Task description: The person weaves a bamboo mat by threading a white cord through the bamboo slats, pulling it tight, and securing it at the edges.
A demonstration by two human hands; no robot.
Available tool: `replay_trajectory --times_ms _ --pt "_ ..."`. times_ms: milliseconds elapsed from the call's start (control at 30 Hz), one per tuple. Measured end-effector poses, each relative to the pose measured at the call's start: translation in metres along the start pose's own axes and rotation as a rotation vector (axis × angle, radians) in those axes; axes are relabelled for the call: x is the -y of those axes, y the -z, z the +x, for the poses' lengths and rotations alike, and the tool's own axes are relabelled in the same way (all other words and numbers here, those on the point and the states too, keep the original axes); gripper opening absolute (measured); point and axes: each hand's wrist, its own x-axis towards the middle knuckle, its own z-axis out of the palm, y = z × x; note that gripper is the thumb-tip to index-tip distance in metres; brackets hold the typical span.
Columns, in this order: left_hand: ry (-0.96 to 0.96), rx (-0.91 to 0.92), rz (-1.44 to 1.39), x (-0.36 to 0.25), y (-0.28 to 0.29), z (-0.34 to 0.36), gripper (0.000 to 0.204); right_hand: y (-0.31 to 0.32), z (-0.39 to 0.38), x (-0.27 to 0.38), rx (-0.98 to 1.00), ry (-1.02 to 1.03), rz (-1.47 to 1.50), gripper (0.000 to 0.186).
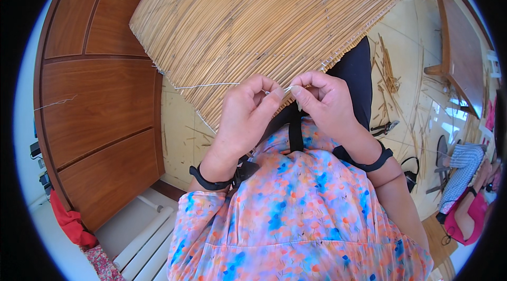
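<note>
A woven mat of thin straw-coloured sticks (253, 22) lies across my lap, over dark trousers. A thin white cord (203, 85) runs from the mat's left part toward my hands. My left hand (248, 117) is closed in a pinch on the cord near the mat's front edge. Just to its right, my right hand (322, 104) also pinches the cord between thumb and forefinger, the two hands' fingertips close together. Whatever else is between the fingertips is too small to make out.
A wooden cabinet (100, 101) stands at left, a white slatted rack (141, 246) below it. A wooden bench (457, 48) is at right. Loose sticks (390, 72) and a cutting tool (385, 129) lie on the tiled floor. Another person's legs (465, 212) show at lower right.
</note>
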Motion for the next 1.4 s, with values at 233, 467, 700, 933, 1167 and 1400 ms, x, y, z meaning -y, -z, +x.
replay_trajectory --times_ms 233,467,700,933,1167,1400 --pt "-0.003 -0.017 0.05 0.001 -0.003 0.0 0.012 0.007 0.0 0.002 0.126 -0.21 0.387 0.012" --pt "-0.106 -0.082 0.132 -0.004 -0.012 0.001 0.006 0.01 0.001 -0.003 0.183 -0.232 0.556 0.013" --pt "-0.601 -0.185 0.451 -0.003 -0.012 0.003 0.016 0.011 0.001 -0.004 0.197 -0.234 0.63 0.013" --pt "-0.808 -0.279 0.623 0.003 -0.015 0.005 0.022 0.009 0.0 -0.002 0.155 -0.228 0.614 0.012" --pt "-0.95 -0.352 0.787 0.005 -0.017 0.006 0.022 0.006 -0.001 -0.001 0.121 -0.229 0.551 0.011" --pt "-0.702 -0.301 0.458 0.005 -0.012 0.007 0.013 0.007 -0.002 0.0 0.12 -0.203 0.391 0.014"
